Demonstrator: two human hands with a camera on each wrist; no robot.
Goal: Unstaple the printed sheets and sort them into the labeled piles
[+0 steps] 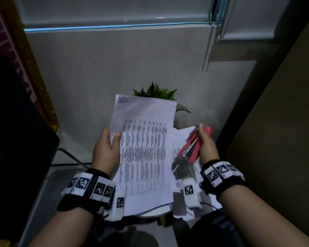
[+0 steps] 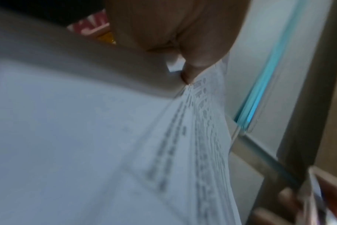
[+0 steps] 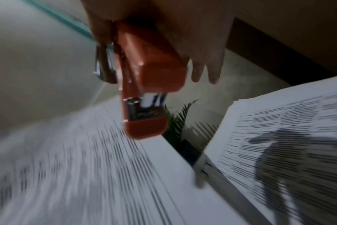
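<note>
The left hand (image 1: pixel 106 152) holds a sheaf of printed sheets (image 1: pixel 144 148) up above the table (image 1: pixel 155 212), its thumb pressed on the printed face near the left edge and its fingers curled behind the paper, so the sheets are pinched between thumb and fingers. In the left wrist view the thumb (image 2: pixel 194 60) clamps the paper right at its edge, with the printed rows running away from the thumb tip. The right hand (image 1: pixel 206 146) is closed round a red stapler (image 1: pixel 194 145), which lies slanted across the palm with its metal nose pointing away from the wrist; in the right wrist view the fingers (image 3: pixel 208 67) wrap the stapler's body (image 3: pixel 150 73) and its open mouth hangs just beyond the fingertips, above the held sheets and apart from them. The stapler sits just to the right of the sheaf, not touching it as far as the blur allows. Under the right hand, more printed pages (image 1: pixel 181 139) lie in a loose pile on the table. Beyond the fingertips of both hands, behind the top of the sheaf, stands a green plant (image 1: pixel 155 92).
</note>
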